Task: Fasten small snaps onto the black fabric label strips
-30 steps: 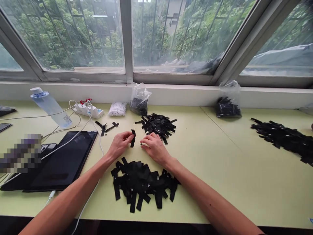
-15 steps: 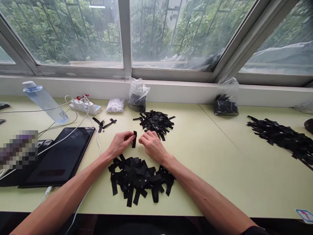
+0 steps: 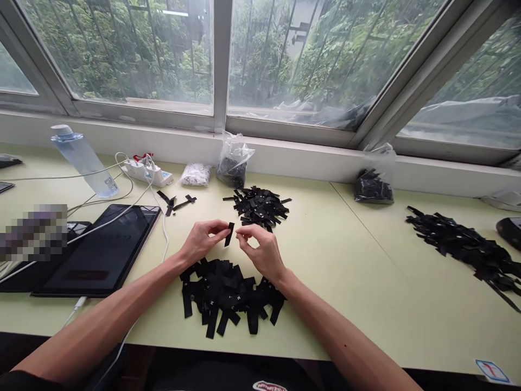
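My left hand (image 3: 202, 240) pinches a small black fabric strip (image 3: 230, 234) and holds it above the pale green table (image 3: 350, 271). My right hand (image 3: 262, 250) is raised beside it, fingers curled, thumb and forefinger close to the strip's right edge; whether they touch it I cannot tell. Below both hands lies a pile of black strips (image 3: 228, 296) near the table's front edge. A second, smaller pile of black strips (image 3: 259, 205) lies just beyond the hands.
A tablet (image 3: 101, 250), cables and a power strip (image 3: 148, 172) sit at the left with a water bottle (image 3: 85, 162). Plastic bags (image 3: 234, 163) (image 3: 372, 176) stand by the window ledge. Another long heap of black strips (image 3: 464, 244) lies far right.
Both hands have lifted off the table with the strip. My right hand rose from resting flat and its fingers now curl toward the strip. The camera has shifted a little.
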`<state>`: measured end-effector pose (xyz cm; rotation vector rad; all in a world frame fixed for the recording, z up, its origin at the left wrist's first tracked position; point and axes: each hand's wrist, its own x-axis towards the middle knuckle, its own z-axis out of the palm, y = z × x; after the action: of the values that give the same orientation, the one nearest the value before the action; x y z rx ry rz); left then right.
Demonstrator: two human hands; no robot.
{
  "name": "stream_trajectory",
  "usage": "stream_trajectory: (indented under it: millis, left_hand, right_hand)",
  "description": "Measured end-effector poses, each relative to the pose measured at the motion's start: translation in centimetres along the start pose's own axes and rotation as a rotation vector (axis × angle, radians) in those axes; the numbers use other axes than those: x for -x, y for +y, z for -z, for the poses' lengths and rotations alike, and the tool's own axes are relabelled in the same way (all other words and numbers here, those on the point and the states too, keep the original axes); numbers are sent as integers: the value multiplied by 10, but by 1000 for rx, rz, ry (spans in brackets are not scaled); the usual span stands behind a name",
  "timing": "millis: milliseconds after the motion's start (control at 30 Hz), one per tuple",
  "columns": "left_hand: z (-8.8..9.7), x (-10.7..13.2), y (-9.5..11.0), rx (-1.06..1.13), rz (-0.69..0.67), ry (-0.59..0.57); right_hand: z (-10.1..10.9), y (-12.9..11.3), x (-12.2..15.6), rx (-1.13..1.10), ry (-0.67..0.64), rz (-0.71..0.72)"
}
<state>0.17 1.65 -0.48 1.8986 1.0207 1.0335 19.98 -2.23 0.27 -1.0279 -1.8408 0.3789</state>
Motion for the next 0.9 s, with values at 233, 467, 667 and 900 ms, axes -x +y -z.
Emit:
stream_trajectory:
  millis: [233, 467, 667, 900]
  left_hand:
    - [-2, 5, 13, 24, -40, -27]
    - [-7, 8, 13, 42, -57, -33]
    - [-6, 8, 12, 46, -65, -18]
    - [-6, 9, 14, 55, -88, -26]
  right_hand:
    - [-1, 3, 1, 24, 6, 40]
    - [-2, 2, 0, 9, 28, 21]
    - [-2, 2, 0, -49, 28, -68]
    - [-4, 0, 1, -76, 73, -138]
